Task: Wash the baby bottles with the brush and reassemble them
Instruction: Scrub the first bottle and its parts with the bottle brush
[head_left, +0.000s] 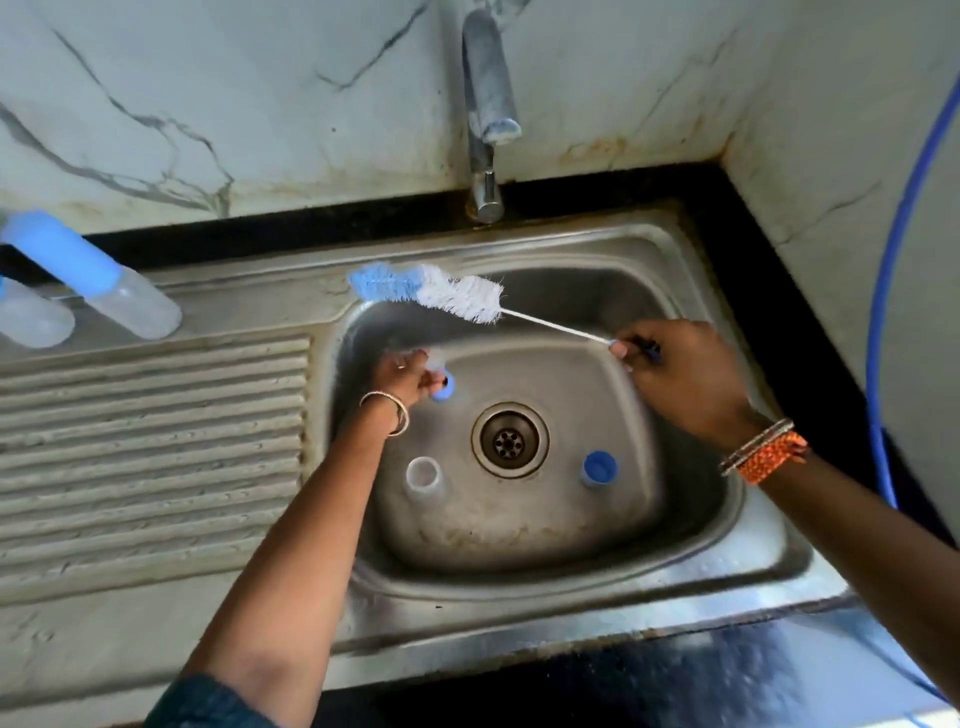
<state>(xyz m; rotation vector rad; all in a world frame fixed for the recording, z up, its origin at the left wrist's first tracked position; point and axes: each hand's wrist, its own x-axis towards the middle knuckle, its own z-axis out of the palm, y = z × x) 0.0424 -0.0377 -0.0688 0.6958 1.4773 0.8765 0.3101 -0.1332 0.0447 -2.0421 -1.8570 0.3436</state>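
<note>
Head view: your right grip (670, 371) pinches the brush (431, 291) handle; left grip (410, 376) curls round a blue-collared part (441, 387). Steady it, feed bristles straight in.

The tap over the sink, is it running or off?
Off, as far as the view shows: no stream falls from the tap spout, and the sink basin around the drain holds no pooled water.

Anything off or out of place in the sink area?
Nothing damaged or spilled. Loose parts sit on the sink floor by the drain: a clear cap and a blue ring. The tap looks off.
</note>
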